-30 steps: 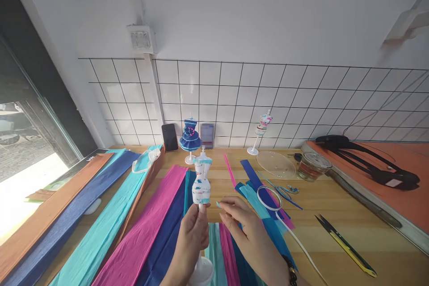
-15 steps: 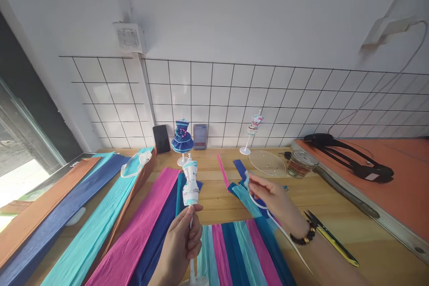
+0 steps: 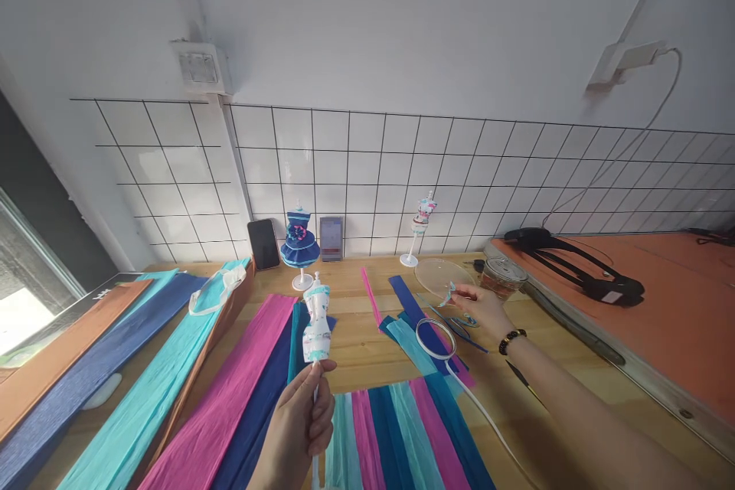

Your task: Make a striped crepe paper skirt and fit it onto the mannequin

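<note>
At lower centre, the white form (image 3: 317, 321) is gripped in my left hand (image 3: 304, 417), edged turquoise top and bottom, skirtless. Right of centre, my right hand (image 3: 483, 308) pinches a blue scrap (image 3: 449, 292); left of centre, a blue dress (image 3: 300, 249) looks complete.

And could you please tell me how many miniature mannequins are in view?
3: a white mannequin with turquoise bands, in the left hand; a mannequin in a ruffled blue dress, near the white tiled wall; a pink-patched white mannequin, farther right.
</note>
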A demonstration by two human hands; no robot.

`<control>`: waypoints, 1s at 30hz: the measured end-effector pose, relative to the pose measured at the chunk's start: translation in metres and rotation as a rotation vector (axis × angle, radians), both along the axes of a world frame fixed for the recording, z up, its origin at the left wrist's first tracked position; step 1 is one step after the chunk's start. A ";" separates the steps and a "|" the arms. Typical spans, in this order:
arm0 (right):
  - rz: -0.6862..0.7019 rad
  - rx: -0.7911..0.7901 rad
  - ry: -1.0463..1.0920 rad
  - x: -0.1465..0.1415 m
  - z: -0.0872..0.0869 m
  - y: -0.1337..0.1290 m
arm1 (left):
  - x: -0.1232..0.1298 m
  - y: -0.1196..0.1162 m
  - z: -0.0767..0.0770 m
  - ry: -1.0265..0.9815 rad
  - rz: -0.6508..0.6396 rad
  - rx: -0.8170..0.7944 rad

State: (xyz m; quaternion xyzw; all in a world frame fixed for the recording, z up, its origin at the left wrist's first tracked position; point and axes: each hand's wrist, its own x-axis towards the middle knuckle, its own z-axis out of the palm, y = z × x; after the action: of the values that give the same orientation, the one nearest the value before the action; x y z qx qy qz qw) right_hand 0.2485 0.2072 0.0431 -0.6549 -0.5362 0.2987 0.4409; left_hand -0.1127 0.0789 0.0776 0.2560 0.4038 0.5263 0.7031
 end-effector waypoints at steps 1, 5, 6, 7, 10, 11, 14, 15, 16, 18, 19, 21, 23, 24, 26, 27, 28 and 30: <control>0.003 -0.008 -0.030 0.003 -0.004 0.002 | 0.000 0.000 0.000 0.003 0.000 0.000; -0.006 -0.012 -0.183 0.015 -0.017 0.008 | -0.001 0.001 -0.002 0.013 0.002 0.003; -0.004 -0.006 -0.222 0.017 -0.020 0.009 | -0.001 0.001 -0.003 0.016 -0.001 0.004; 0.002 0.001 -0.257 0.018 -0.023 0.009 | -0.001 0.001 -0.004 0.019 -0.005 0.005; 0.029 0.017 -0.335 0.020 -0.030 0.008 | -0.001 0.001 -0.005 0.024 -0.009 0.005; 0.032 0.017 -0.352 0.021 -0.032 0.008 | 0.000 0.001 -0.005 0.023 -0.009 0.004; 0.014 -0.009 -0.381 0.023 -0.035 0.005 | 0.000 0.000 -0.005 0.013 -0.008 -0.006; 0.004 -0.022 -0.384 0.025 -0.035 0.005 | 0.000 0.000 -0.005 0.011 -0.008 -0.009; -0.009 -0.033 -0.385 0.027 -0.034 0.005 | 0.000 0.000 -0.006 0.011 -0.009 -0.013; -0.040 -0.046 -0.375 0.034 -0.030 0.004 | 0.000 0.001 -0.007 0.015 -0.012 -0.016; -0.058 -0.048 -0.367 0.038 -0.027 0.004 | -0.001 0.001 -0.007 0.017 -0.015 -0.017; -0.094 -0.055 -0.360 0.047 -0.023 0.002 | -0.001 0.002 -0.008 0.021 -0.018 -0.014; -0.119 -0.075 -0.380 0.055 -0.023 -0.001 | -0.001 0.002 -0.008 0.025 -0.025 -0.013; -0.124 -0.089 -0.401 0.059 -0.024 -0.004 | -0.001 0.002 -0.007 0.030 -0.028 -0.016; -0.115 -0.117 -0.463 0.063 -0.029 -0.008 | 0.000 0.002 -0.006 0.044 -0.034 -0.028; -0.103 -0.127 -0.502 0.064 -0.032 -0.010 | 0.000 0.002 -0.005 0.053 -0.036 -0.035; -0.089 -0.135 -0.545 0.065 -0.035 -0.011 | 0.000 0.002 -0.004 0.063 -0.037 -0.039; -0.057 -0.147 -0.633 0.065 -0.040 -0.013 | 0.001 0.002 -0.005 0.075 -0.044 -0.040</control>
State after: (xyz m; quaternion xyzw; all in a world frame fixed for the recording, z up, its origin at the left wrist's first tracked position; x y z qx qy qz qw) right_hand 0.3130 0.1937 0.0027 -0.7600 -0.6053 0.1056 0.2119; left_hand -0.1121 0.0810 0.0729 0.2700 0.4348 0.4926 0.7038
